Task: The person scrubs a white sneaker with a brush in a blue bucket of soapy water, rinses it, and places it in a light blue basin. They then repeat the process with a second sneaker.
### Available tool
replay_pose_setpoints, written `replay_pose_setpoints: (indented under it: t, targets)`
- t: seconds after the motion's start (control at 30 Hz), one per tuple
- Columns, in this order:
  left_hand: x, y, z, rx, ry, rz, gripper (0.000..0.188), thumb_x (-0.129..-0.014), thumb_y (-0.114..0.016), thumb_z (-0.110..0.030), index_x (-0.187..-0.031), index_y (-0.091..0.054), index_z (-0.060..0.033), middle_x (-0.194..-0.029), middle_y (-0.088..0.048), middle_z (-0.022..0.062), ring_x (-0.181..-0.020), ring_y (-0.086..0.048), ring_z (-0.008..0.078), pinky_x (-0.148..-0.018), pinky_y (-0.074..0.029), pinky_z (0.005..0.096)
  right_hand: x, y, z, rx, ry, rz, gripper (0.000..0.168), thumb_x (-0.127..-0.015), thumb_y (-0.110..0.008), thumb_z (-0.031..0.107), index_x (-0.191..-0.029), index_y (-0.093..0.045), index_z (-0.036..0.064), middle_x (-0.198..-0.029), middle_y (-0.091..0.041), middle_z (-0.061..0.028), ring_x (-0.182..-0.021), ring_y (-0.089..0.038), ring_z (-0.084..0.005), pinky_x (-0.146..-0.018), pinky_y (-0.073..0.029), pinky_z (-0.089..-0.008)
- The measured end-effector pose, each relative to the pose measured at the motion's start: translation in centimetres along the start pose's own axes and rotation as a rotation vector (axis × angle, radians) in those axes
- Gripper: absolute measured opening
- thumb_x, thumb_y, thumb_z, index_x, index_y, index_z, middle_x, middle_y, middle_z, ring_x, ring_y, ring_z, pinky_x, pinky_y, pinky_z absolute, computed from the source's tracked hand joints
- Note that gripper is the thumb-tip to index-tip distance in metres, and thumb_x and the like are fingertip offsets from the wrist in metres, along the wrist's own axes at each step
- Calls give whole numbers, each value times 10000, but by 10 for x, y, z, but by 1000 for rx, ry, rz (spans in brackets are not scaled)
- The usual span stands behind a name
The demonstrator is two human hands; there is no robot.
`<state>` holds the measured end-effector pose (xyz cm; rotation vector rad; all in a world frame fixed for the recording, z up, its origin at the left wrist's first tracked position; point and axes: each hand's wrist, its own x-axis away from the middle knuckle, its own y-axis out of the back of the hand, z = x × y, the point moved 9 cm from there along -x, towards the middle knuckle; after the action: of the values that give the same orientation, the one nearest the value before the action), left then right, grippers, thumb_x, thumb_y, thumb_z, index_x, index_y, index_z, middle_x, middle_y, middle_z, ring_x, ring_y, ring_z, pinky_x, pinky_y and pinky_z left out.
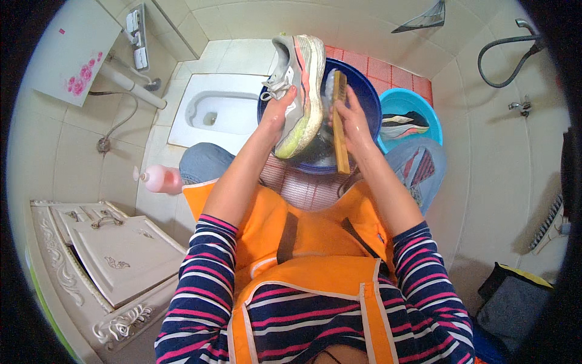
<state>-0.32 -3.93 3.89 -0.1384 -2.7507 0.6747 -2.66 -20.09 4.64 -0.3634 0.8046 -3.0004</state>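
My left hand [278, 111] grips a grey sneaker [294, 109] at its laces and upper. The shoe is tilted on its side over a dark blue basin [373, 107], its pale, soiled-looking midsole facing right. In my right hand [354, 118] is a wooden-backed scrub brush [339, 132], held upright with whitish bristles turned toward the sole. A small gap separates the bristles from the shoe. Behind the shoe and brush, the inside of the basin is partly hidden. To the right stands a light blue basin [434, 116] with another shoe [404, 125] inside.
A squat toilet [182, 116] is set in the floor to the left. Near my left knee is a pink pump bottle [163, 179]. An ornate white cabinet [127, 259] stands lower left with its door ajar. A shower hose [484, 57] hangs on the right wall above a tap [520, 107].
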Motion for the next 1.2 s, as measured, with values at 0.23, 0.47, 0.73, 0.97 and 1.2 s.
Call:
replay_pose_setpoints:
  t: [0.23,0.47,0.73,0.97,1.2]
  targets:
    - [-18,22,-19,-67,-165,-59,486,-894,-577,-322,-1253,-471,-11,-1133,-585,91,-969,-589,198,-846,-467,338,36,-59,58,589,121,269,717,-900,-487,62,-1468,-111,284,-863,-567,-81,-615,-544,-127,-605,-494,-278]
    - [-1,8,-52,-141,-286,-207,517,-855,-640,-310,-1221,-509,32,-1143,-588,105,-994,-557,187,-857,-431,303,39,-66,63,1043,75,185,606,-905,-496,187,-1444,-221,224,-1214,-525,-259,-844,-632,-338,-726,-497,-380]
    - [-33,61,-65,-82,-419,-392,564,-856,-618,-408,-1167,-549,57,-1119,-601,119,-981,-549,178,-848,-426,300,56,-75,39,1204,326,320,581,-933,-448,239,-1448,-181,202,-1230,-490,-288,-1037,-519,-471,-907,-429,-446]
    - [-34,33,-70,-361,-534,-382,449,-863,-609,-362,-998,-635,66,-914,-660,130,-847,-578,164,-751,-448,299,-25,-73,48,1257,241,117,558,-901,-451,252,-1419,-249,202,-930,-588,-317,-865,-584,-465,-755,-475,-503]
    - [-50,34,-97,-518,-551,-380,423,-857,-624,-342,-998,-633,57,-887,-665,155,-838,-578,154,-749,-455,314,9,-76,28,1114,313,243,588,-905,-482,167,-1440,-239,179,-1406,-345,-223,-1285,-373,-336,-1042,-318,-350]
